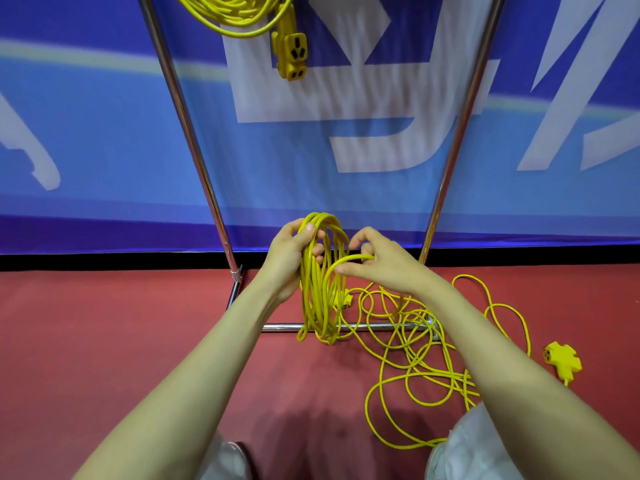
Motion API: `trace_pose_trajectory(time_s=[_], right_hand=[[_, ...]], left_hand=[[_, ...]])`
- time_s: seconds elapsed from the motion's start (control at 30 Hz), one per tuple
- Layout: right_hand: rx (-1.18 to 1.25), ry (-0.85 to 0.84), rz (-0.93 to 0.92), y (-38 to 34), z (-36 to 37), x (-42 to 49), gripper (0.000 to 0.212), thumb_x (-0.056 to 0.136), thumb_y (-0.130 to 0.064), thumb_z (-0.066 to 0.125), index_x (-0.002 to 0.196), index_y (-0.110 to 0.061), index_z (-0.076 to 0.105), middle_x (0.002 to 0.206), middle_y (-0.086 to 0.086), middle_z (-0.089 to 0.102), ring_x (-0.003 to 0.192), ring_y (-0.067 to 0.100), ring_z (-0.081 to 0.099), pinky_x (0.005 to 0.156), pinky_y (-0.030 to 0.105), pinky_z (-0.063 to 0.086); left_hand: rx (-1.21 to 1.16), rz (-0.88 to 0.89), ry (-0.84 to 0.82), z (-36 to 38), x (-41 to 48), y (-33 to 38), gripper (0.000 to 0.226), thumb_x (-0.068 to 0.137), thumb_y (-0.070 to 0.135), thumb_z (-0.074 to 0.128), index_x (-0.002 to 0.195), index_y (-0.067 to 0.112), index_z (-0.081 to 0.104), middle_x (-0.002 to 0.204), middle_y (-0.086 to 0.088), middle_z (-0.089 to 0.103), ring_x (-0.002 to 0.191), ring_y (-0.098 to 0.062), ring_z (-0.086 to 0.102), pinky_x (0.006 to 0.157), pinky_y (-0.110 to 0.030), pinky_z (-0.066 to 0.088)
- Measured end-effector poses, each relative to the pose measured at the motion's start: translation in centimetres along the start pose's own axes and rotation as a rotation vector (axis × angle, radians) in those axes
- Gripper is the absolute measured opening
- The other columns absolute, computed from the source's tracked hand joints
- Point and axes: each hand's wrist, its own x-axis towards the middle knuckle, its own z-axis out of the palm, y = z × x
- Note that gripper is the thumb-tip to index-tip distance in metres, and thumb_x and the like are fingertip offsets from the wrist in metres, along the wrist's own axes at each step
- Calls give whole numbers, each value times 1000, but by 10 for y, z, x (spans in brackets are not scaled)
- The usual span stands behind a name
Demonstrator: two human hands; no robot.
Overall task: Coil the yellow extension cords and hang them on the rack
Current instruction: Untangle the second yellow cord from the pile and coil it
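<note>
My left hand (pixel 289 259) grips the top of a hanging coil of yellow extension cord (pixel 320 292), whose loops reach down to the rack's bottom bar. My right hand (pixel 375 261) pinches a fresh loop of the same cord just right of the coil. The loose remainder of the cord (pixel 415 355) lies tangled on the red floor at the right, ending in a yellow socket block (pixel 562 356). Another coiled yellow cord (pixel 235 13) with its socket block (pixel 291 51) hangs at the top of the chrome rack (pixel 194 133).
The rack's two chrome uprights and its bottom bar (pixel 363 327) frame the space before a blue and white banner (pixel 346 116). The floor is red (pixel 121 323). My knees in light trousers (pixel 478 445) show at the bottom edge.
</note>
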Motion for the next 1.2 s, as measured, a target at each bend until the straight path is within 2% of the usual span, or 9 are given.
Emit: trace_pose_trajectory(time_s=[0.1, 0.17, 0.3, 0.43, 0.73, 0.9, 1.0, 1.1, 1.2], right_hand=[[342, -113, -102, -5, -9, -2, 29, 85, -3, 65, 104, -21, 51, 73, -1, 58, 73, 18, 53, 73, 34, 40], [356, -109, -156, -7, -8, -5, 29, 87, 0, 62, 103, -22, 53, 79, 2, 65, 76, 18, 58, 77, 32, 45], [9, 101, -218, -8, 0, -5, 22, 89, -24, 65, 104, -21, 49, 83, -6, 63, 73, 13, 61, 75, 35, 50], [-437, 278, 38, -8, -4, -3, 57, 78, -70, 52, 106, -22, 39, 85, -4, 61, 84, 22, 59, 69, 34, 37], [-76, 297, 39, -13, 2, 1, 59, 61, -67, 68, 94, -24, 46, 68, -10, 52, 73, 10, 57, 71, 35, 49], [31, 194, -18, 0, -2, 10, 35, 77, -40, 74, 94, -21, 49, 68, -8, 52, 59, 0, 48, 62, 24, 40], [-90, 33, -6, 20, -8, 15, 18, 86, -20, 66, 82, -23, 49, 72, -7, 53, 61, 4, 49, 63, 23, 40], [-274, -220, 90, 42, -3, 15, 19, 90, -18, 60, 77, -25, 48, 73, -10, 53, 72, 12, 53, 64, 25, 41], [-186, -219, 151, 53, 0, 16, 17, 94, -24, 56, 80, -23, 47, 72, -9, 53, 67, 10, 48, 64, 28, 39]], left_hand=[[110, -26, 38, -3, -3, -5, 23, 101, 13, 44, 121, 1, 47, 81, -3, 57, 51, -8, 46, 50, -22, 43], [202, -30, 28, -4, -5, -8, 26, 101, 16, 44, 121, 0, 49, 81, -4, 57, 51, -9, 47, 52, -24, 42], [287, -72, -84, 0, -11, -5, 30, 95, 31, 55, 110, 5, 59, 76, 2, 62, 59, -7, 56, 56, -19, 46], [320, -146, -99, -3, -17, -6, 70, 80, 0, 71, 139, 11, 35, 90, 2, 66, 72, -2, 65, 63, -18, 50], [364, -117, -110, 4, -20, -13, 64, 85, -3, 67, 138, 9, 34, 84, 2, 61, 61, 1, 61, 57, -16, 47], [328, -128, -102, 3, -20, -9, 48, 89, 0, 62, 130, 15, 41, 72, 2, 57, 52, -4, 53, 54, -19, 44], [234, -107, -88, -2, -15, 1, 41, 90, -2, 58, 126, 11, 46, 85, -9, 57, 52, -8, 46, 52, -21, 40], [119, -40, -123, -10, -13, 12, 40, 89, 0, 58, 128, 3, 48, 87, -5, 63, 52, -8, 44, 51, -21, 40], [90, -4, -129, -14, -14, 17, 47, 83, 11, 66, 127, 6, 48, 87, -3, 66, 53, -8, 45, 52, -21, 41]])
